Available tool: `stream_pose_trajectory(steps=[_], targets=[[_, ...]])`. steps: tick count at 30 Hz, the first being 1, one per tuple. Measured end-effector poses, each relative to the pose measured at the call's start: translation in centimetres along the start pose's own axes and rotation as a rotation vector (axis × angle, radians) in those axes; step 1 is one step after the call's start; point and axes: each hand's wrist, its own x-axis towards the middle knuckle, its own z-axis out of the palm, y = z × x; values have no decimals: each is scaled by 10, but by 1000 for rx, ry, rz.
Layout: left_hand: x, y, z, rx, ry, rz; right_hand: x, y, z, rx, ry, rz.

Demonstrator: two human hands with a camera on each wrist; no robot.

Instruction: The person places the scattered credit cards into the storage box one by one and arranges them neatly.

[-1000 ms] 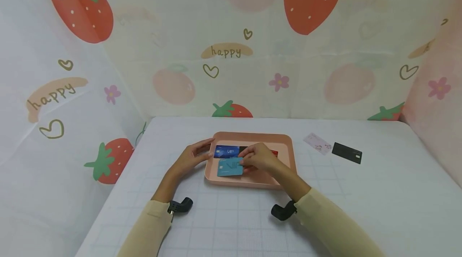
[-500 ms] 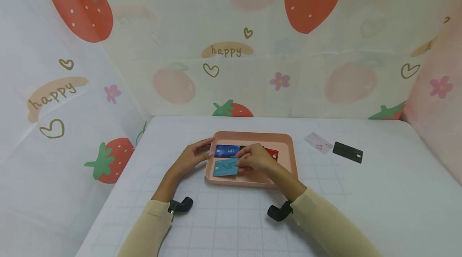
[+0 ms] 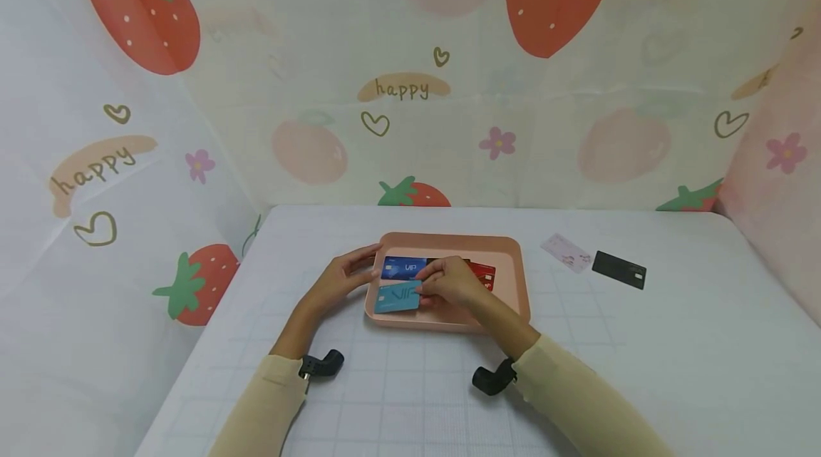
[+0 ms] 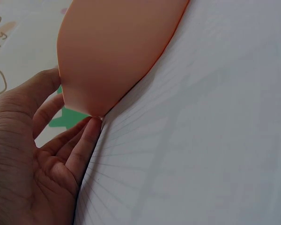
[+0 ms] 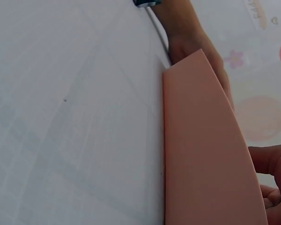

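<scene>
A light blue VIP card (image 3: 394, 297) lies at a slight tilt over the front left of a pink tray (image 3: 511, 304). My right hand (image 3: 457, 280) pinches its right end between thumb and fingers. Behind it in the tray is a dark blue VIP card (image 3: 400, 268), and a red card (image 3: 484, 274) shows beyond the right hand, which partly covers the row. My left hand (image 3: 340, 280) rests against the tray's left edge, fingers spread and touching the rim; the left wrist view shows its fingertips at the tray's outer wall (image 4: 112, 51). In the right wrist view the tray wall hides the cards.
To the right of the tray, a pale pink patterned card (image 3: 566, 252) and a black card (image 3: 618, 269) lie on the white table (image 3: 423, 400). A curtain printed with strawberries (image 3: 559, 1) stands behind and at both sides.
My right hand has moved left with the light blue card, bringing it near the tray's left side below the dark blue card. More of the red card shows. The left hand stays in place.
</scene>
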Motion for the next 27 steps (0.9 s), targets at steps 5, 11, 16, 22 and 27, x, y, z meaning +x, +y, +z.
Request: stream_pose_trajectory(steps=[5,11,16,22,27], targets=[[-1,0,1,-4,5,-14,0,1,-1,-41,16,2],[-1,2,0,-30,-1,-16,-2,2,-2,-65,39,10],[-1,3,0,-33,-4,-24,-3,3,-3,-80,43,8],[-5,21,3,-30,-9,-32,-5,2,-5,-116,33,8],[-7,26,4,-28,-10,-18,-5,3,-5,-128,39,-1]])
